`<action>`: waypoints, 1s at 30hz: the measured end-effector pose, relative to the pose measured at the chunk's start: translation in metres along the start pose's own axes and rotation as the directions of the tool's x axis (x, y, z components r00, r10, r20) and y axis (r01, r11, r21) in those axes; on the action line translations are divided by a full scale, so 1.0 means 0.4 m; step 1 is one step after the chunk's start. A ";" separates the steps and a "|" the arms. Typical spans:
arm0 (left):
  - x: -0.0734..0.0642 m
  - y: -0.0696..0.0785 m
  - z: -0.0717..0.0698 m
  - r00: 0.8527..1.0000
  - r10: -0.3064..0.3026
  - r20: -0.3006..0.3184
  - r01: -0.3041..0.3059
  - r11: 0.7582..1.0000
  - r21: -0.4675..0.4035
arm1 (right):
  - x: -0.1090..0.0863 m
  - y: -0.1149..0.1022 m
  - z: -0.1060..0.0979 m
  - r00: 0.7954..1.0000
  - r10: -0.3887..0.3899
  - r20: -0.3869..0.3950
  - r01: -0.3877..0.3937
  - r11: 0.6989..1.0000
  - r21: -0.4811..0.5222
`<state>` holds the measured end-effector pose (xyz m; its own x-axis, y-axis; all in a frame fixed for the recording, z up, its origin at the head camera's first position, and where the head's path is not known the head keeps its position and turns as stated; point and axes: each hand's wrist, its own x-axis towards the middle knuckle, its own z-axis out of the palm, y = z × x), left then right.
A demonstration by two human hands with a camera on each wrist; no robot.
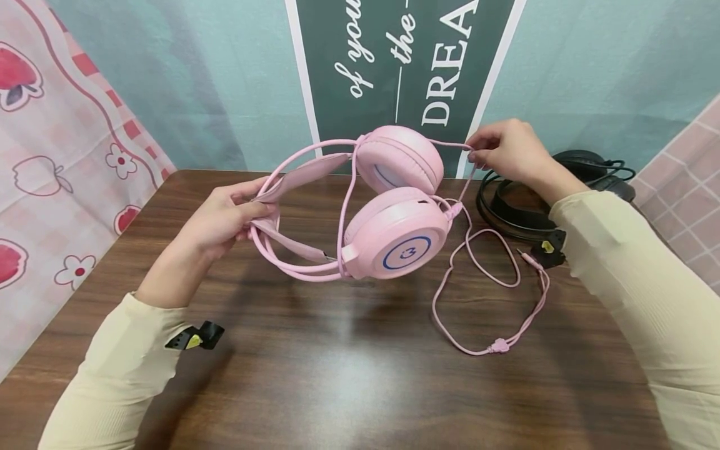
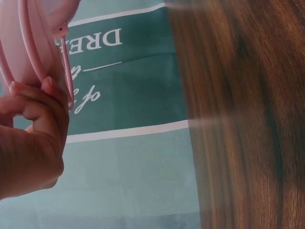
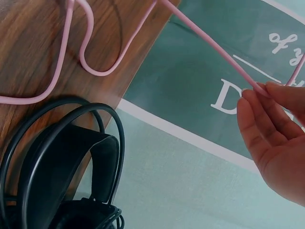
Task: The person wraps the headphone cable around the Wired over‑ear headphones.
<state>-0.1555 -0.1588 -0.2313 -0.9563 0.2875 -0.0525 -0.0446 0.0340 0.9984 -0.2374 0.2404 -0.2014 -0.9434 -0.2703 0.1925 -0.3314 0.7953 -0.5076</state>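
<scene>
Pink over-ear headphones [image 1: 394, 244] are held up above the brown table, tilted sideways with the ear cups to the right. My left hand [image 1: 225, 215] grips them by the headband [image 1: 304, 272], fingers curled round the band and its inner strap, as the left wrist view also shows. Between thumb and fingertips my right hand [image 1: 509, 150] pinches the thin pink cable [image 3: 214, 45], which bends at that pinch. From there the cable runs down to loose loops on the table, with a plug [image 1: 531, 259] and a splitter [image 1: 499, 345] lying there.
Black headphones [image 1: 523, 209] lie at the table's back right, below my right forearm. Behind the table [image 1: 337, 387] hangs a teal cloth [image 1: 236, 81] with a dark lettered panel. A patterned pink cloth [image 1: 67, 156] hangs at the left, and pink tiling [image 1: 686, 181] is at the right.
</scene>
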 end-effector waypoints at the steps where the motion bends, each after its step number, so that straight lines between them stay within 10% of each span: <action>1: 0.000 0.000 -0.001 1.000 -0.006 -0.007 0.006 1.000 -0.008 | 0.000 0.001 -0.001 1.000 0.008 -0.002 -0.008 1.000 0.021; 30: -0.008 -0.019 -0.011 0.994 -0.107 -0.028 0.098 0.967 -0.237 | -0.005 0.012 -0.010 0.981 0.124 0.148 -0.182 0.844 0.504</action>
<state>-0.1534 -0.1640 -0.2388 -0.9539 0.2548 -0.1587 -0.2048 -0.1658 0.9647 -0.2369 0.2470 -0.2007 -0.9689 -0.2473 0.0017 -0.1157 0.4472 -0.8869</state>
